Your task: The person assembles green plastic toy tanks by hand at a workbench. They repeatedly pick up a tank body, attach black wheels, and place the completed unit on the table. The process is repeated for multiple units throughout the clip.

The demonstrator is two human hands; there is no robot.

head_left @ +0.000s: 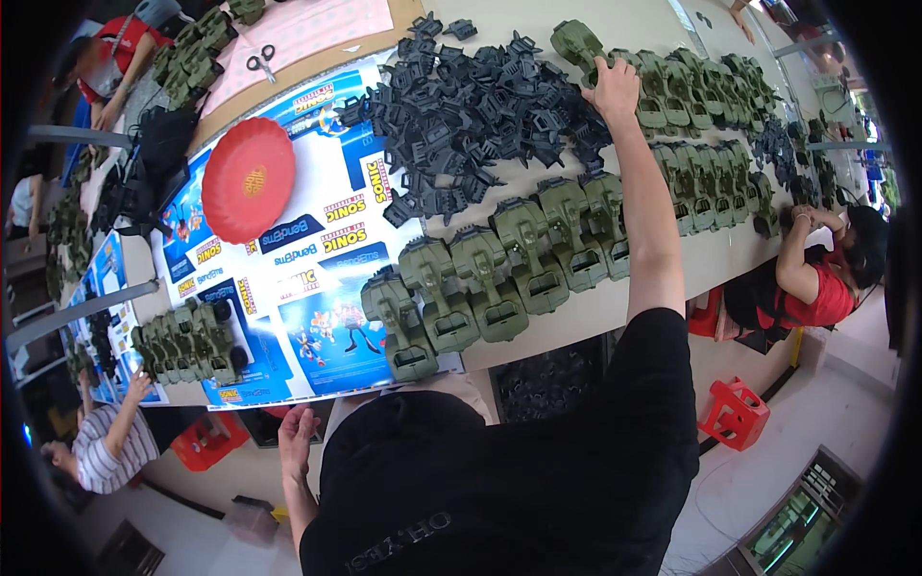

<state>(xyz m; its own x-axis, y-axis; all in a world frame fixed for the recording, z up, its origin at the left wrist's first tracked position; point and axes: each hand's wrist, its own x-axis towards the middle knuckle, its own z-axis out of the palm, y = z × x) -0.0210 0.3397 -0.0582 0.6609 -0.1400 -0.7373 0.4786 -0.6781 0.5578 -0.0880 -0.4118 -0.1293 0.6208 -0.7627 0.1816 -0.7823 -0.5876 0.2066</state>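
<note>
My right hand [613,88] stretches across the table, its fingers closed on the near end of a green plastic toy vehicle body [576,44]. This body lies at a slant beside the far row of similar green bodies [677,88]. Left of that hand spreads a heap of dark grey plastic parts [480,106]. Nearer to me, a row of green vehicle bodies [501,278] runs along the table, some with dark parts at their far ends. My left hand [298,437] hangs by the table's front edge, fingers loosely bent and apart, holding nothing that I can see.
A red scalloped plate [248,180] lies on printed blue-and-white sheets [331,278]. Scissors [260,63] rest farther back. More green bodies [187,344] stand at the left. Co-workers sit at both sides, one in a red top [816,288]. A red stool [735,415] stands at right.
</note>
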